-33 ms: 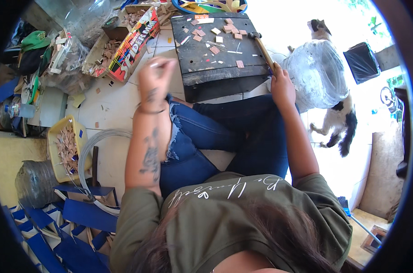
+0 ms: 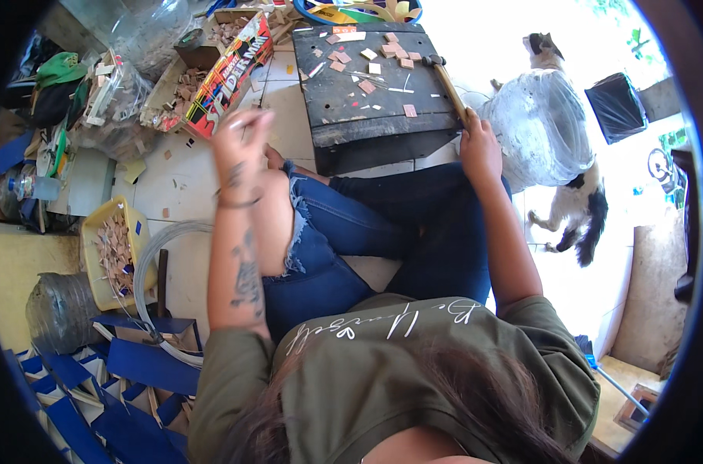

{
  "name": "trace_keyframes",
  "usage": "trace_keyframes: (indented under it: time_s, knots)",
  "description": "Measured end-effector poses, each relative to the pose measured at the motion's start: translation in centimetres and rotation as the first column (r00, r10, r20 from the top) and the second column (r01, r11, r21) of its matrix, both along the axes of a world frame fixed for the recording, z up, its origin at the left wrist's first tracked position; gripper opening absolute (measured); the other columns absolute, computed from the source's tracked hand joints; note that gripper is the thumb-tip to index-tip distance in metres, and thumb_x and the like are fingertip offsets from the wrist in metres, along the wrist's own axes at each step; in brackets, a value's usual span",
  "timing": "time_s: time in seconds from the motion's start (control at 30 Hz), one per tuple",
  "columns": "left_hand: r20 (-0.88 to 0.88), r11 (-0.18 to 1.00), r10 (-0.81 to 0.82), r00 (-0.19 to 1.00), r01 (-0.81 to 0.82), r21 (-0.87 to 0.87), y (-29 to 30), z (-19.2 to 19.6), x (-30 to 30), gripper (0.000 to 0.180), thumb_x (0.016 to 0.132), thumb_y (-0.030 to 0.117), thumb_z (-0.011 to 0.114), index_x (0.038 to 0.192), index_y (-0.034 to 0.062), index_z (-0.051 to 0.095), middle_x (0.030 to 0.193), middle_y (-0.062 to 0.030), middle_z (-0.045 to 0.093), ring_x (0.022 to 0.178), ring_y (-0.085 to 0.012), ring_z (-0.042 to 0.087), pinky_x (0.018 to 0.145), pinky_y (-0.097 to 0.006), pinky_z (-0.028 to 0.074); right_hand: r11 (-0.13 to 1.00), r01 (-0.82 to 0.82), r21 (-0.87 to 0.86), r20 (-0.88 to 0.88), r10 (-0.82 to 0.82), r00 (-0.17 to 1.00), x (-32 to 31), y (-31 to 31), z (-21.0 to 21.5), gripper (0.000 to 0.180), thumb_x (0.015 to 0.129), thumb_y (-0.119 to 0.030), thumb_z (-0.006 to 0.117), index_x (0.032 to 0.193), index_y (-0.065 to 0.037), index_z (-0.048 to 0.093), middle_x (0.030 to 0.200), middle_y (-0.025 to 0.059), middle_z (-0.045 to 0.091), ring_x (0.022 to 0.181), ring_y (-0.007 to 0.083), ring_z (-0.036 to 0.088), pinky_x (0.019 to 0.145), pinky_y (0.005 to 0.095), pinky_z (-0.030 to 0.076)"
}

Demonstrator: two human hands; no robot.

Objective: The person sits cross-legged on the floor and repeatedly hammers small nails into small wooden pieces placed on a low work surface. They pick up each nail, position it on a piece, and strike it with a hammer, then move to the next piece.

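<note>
My right hand (image 2: 480, 145) is closed round the lower end of the wooden handle of a hammer (image 2: 449, 90). The hammer's dark head rests on the right edge of a black wooden block (image 2: 343, 100). Scattered over the block's top are several small wooden squares (image 2: 367, 87), thin pale strips and scraps. To the left of the block, my left hand (image 2: 237, 147) is raised above the floor with its fingers curled together and a little blurred. Whatever lies between those fingertips, if anything, is too small to name.
Left of the block stands a colourful printed box (image 2: 235, 73) of wood bits. A yellow tub (image 2: 88, 247) of wood pieces, a wire coil (image 2: 144, 286) and blue wooden boxes (image 2: 154, 363) are at left. On the right are a wrapped plastic roll (image 2: 537, 127) and a cat (image 2: 579, 201).
My left hand has moved left and slightly down, away from the block toward the printed box. My right hand stays on the hammer.
</note>
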State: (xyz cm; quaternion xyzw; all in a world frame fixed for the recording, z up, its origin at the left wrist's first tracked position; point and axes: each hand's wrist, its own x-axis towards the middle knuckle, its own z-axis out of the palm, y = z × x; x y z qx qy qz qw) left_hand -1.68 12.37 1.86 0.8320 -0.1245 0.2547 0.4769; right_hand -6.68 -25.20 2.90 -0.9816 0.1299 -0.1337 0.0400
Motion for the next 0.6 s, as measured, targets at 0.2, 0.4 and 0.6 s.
trace_keyframes:
  time_s: [0.2, 0.4, 0.6]
  knots:
    - [-0.037, 0.661, 0.589, 0.807, -0.455, 0.597, 24.1, -1.2, -8.0, 0.017, 0.083, 0.016, 0.066, 0.088, -0.0005, 0.069, 0.089, -0.0143, 0.067, 0.084, -0.031, 0.063, 0.079, -0.035, 0.049, 0.975, -0.215, -0.051, 0.048, 0.218, 0.975, 5.4, 2.6, 2.0, 0.039, 0.084, -0.032, 0.064, 0.115, -0.009, 0.062, 0.113, 0.0114, 0.062, 0.111, 0.0283, 0.056, 0.094, 0.042, 0.043]
    - [0.025, 0.093, 0.932, 0.363, -0.305, 0.948, 33.4, 1.2, -13.6, 0.028, 0.08, 0.029, 0.068, 0.096, 0.0062, 0.069, 0.097, -0.0191, 0.066, 0.091, -0.0377, 0.062, 0.08, -0.045, 0.05, 0.974, -0.203, -0.102, -0.408, 0.145, 0.902, 13.6, 6.3, 4.2, 0.035, 0.078, -0.034, 0.068, 0.1, -0.006, 0.07, 0.102, 0.0127, 0.069, 0.096, 0.0298, 0.065, 0.083, 0.0404, 0.052]
    - [0.188, 0.518, 0.517, 0.835, -0.481, 0.707, 22.9, 2.2, -3.2, 0.041, 0.079, 0.03, 0.071, 0.111, 0.0037, 0.065, 0.106, -0.0168, 0.065, 0.1, -0.0348, 0.059, 0.09, -0.042, 0.045, 0.913, -0.254, -0.319, -0.568, 0.031, 0.823, 18.3, 7.3, 2.9, 0.029, 0.084, -0.02, 0.062, 0.11, -0.009, 0.069, 0.119, 0.0081, 0.066, 0.106, 0.0244, 0.065, 0.083, 0.0368, 0.054]
